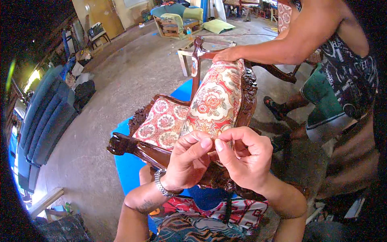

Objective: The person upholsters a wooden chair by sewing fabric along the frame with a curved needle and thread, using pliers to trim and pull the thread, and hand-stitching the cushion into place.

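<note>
"What are you reading at the fingertips (205, 143)?"

"From my end, the left hand (188, 161) and right hand (250, 161) nearly meet, each thumb drawn up to its forefinger. Anything between them is too fine for my feed; I can't tell whether they're grasping something."

"And the chair (211, 99)?"

"I have it just beyond the hands, floral padding in dark carved wood, over a blue surface (123, 171). A silver watch (161, 183) sits on the left wrist."

"Farther out?"

"I see a co-worker's hand (226, 55) lying on the chair's far end, its owner at the right. Blue-grey slabs (50, 117) lean together at left; a sofa (177, 22) stands beyond."
</note>
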A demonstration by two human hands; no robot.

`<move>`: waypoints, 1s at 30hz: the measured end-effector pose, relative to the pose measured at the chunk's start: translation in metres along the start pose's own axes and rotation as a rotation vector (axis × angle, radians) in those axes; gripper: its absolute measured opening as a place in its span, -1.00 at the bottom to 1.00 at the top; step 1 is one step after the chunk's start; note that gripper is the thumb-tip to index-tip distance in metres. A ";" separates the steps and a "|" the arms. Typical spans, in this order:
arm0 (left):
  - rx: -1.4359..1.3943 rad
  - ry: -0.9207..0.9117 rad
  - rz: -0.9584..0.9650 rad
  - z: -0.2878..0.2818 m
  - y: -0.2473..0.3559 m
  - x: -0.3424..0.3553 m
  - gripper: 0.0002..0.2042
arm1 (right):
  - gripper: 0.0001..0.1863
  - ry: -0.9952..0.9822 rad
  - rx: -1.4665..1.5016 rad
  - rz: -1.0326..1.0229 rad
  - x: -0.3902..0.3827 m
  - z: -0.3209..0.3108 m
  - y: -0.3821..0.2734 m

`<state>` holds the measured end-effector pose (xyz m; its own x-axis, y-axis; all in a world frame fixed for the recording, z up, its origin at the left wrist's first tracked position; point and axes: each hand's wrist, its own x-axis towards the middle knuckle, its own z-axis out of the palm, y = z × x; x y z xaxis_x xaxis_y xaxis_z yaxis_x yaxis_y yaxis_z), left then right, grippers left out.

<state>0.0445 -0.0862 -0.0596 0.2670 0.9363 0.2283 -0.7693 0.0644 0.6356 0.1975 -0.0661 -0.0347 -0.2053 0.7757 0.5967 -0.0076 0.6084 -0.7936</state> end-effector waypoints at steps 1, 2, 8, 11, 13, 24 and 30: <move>0.000 -0.012 -0.003 0.000 0.000 0.000 -0.90 | -0.90 0.003 -0.012 0.007 0.000 0.000 0.000; 0.000 -0.024 -0.006 -0.001 0.000 0.000 -0.90 | -0.90 -0.002 -0.010 0.005 0.000 0.000 0.000; 0.021 -0.005 0.022 0.001 -0.001 0.001 -0.89 | -0.89 0.035 0.018 -0.009 0.000 0.003 0.004; 0.005 -0.034 0.008 0.001 -0.001 0.001 -0.89 | -0.89 0.053 0.080 0.042 0.000 0.004 0.006; 0.005 -0.022 0.012 0.002 -0.001 0.001 -0.88 | -0.89 0.070 0.053 -0.009 0.000 0.003 0.007; -0.015 -0.009 0.064 0.000 -0.005 0.001 -0.90 | -0.92 0.035 0.121 0.074 -0.002 0.004 0.007; 0.027 -0.025 0.095 0.000 -0.005 0.001 -0.91 | -0.88 -0.094 0.212 0.144 0.004 -0.008 0.003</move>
<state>0.0482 -0.0860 -0.0623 0.2085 0.9289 0.3061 -0.7761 -0.0333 0.6297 0.2046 -0.0600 -0.0335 -0.3087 0.8270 0.4698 -0.1741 0.4364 -0.8827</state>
